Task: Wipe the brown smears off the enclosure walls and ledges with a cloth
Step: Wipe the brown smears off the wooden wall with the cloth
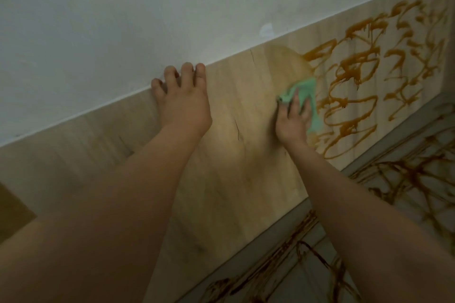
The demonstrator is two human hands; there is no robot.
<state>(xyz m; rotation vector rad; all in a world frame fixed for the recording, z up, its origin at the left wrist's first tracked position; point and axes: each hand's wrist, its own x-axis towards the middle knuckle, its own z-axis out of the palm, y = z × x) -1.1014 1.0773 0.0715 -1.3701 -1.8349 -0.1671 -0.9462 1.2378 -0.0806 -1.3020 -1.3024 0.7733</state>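
Wiping across the pale wooden wall panel (246, 155), my right hand (293, 118) grips a crumpled green cloth (305, 96), fingers bunched into it and pressing it to the wood at centre right of the frame. My left hand (182, 103) lies open, fingers spread, braced at the panel's top edge below the white wall (123, 19). Left of the cloth the wood looks clean. Thick brown smears (357, 69) begin just right of it, so the next stroke should push rightward with firm pressure. The grey ledge (406, 179) at lower right is still streaked.

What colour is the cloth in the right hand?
The cloth is mint green, clearest in the head view.
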